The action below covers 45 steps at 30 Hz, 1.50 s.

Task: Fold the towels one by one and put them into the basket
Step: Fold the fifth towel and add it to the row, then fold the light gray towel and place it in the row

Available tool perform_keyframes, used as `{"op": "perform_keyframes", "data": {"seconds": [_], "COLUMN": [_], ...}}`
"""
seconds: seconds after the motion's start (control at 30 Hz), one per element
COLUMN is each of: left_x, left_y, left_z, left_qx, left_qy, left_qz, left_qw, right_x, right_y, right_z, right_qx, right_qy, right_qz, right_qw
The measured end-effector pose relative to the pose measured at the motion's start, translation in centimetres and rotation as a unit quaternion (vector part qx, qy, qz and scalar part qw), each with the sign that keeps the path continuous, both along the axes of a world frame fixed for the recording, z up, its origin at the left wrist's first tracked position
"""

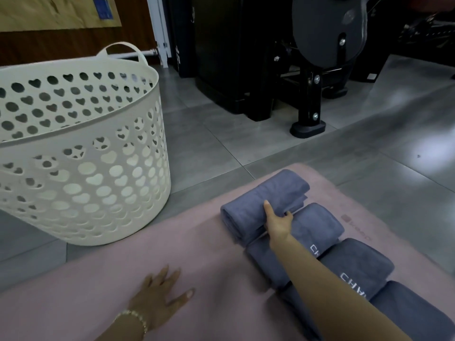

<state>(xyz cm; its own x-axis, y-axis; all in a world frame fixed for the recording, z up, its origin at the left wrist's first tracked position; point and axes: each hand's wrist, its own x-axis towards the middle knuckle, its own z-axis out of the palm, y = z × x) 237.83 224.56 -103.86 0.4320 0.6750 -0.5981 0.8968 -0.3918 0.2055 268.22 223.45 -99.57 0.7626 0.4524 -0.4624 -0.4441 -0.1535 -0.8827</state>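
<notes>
Several towels [357,264] lower right on pink mat [209,257]. Your right hand [278,222] grips farthest towel [266,193]. Your left hand [160,291] flat on mat, fingers spread. Basket [81,168] upper left.

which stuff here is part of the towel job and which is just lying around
Job: far grey towel, gripped by the right hand; other rolled grey towels in the row; white basket.
Just there: pink mat under the flat left hand; black machine; grey floor.
</notes>
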Motion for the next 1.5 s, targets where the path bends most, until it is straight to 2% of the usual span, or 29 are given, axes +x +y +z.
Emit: {"op": "perform_keyframes", "data": {"seconds": [0.17, 0.23, 0.37, 0.57, 0.8, 0.93, 1.03, 1.13, 1.23, 1.3, 1.37, 1.43, 1.5], "left_x": [-0.7, -1.7, -5.9, -14.0, -32.2, -43.7, -52.8, -60.9, -67.4, -70.1, -71.7, -72.6, -73.2], "left_y": [-0.2, -0.6, -1.6, -3.2, -9.4, -14.8, -18.9, -22.3, -24.7, -25.5, -25.5, -24.8, -24.1], "left_z": [0.1, 1.5, 3.2, 8.4, 15.4, 18.1, 19.0, 18.6, 17.0, 15.6, 14.5, 13.5, 12.4], "left_qx": [-0.018, -0.01, 0.063, 0.153, 0.21, 0.226, 0.254, 0.274, 0.246, 0.224, 0.211, 0.211, 0.215], "left_qy": [-0.031, -0.091, -0.137, -0.098, 0.003, 0.042, 0.035, 0.069, 0.08, 0.06, 0.026, -0.013, -0.04], "left_qz": [0.018, 0.049, 0.068, 0.099, 0.18, 0.249, 0.317, 0.385, 0.452, 0.461, 0.471, 0.499, 0.51], "left_qw": [0.999, 0.995, 0.986, 0.978, 0.961, 0.941, 0.913, 0.878, 0.854, 0.857, 0.856, 0.84, 0.832], "right_x": [-2.0, -3.1, -6.1, -14.8, -33.4, -44.4, -52.3, -60.0, -67.1, -71.2, -74.7, -77.7, -80.3], "right_y": [-3.3, -4.9, -6.7, -6.1, -4.3, -5.2, -6.2, -7.3, -8.4, -9.6, -10.7, -11.7, -11.9], "right_z": [0.0, 0.6, 2.5, 5.0, 10.4, 13.0, 14.1, 14.1, 13.2, 12.4, 11.1, 9.4, 7.2], "right_qx": [-0.007, -0.024, -0.037, -0.047, 0.021, 0.027, 0.036, 0.038, 0.036, 0.029, 0.016, 0.003, -0.007], "right_qy": [-0.127, -0.204, -0.316, -0.403, -0.443, -0.481, -0.495, -0.483, -0.458, -0.431, -0.387, -0.349, -0.303], "right_qz": [0.081, 0.11, 0.21, 0.345, 0.554, 0.639, 0.689, 0.732, 0.765, 0.791, 0.817, 0.825, 0.819], "right_qw": [0.989, 0.973, 0.924, 0.846, 0.705, 0.599, 0.529, 0.479, 0.452, 0.432, 0.427, 0.445, 0.487]}}
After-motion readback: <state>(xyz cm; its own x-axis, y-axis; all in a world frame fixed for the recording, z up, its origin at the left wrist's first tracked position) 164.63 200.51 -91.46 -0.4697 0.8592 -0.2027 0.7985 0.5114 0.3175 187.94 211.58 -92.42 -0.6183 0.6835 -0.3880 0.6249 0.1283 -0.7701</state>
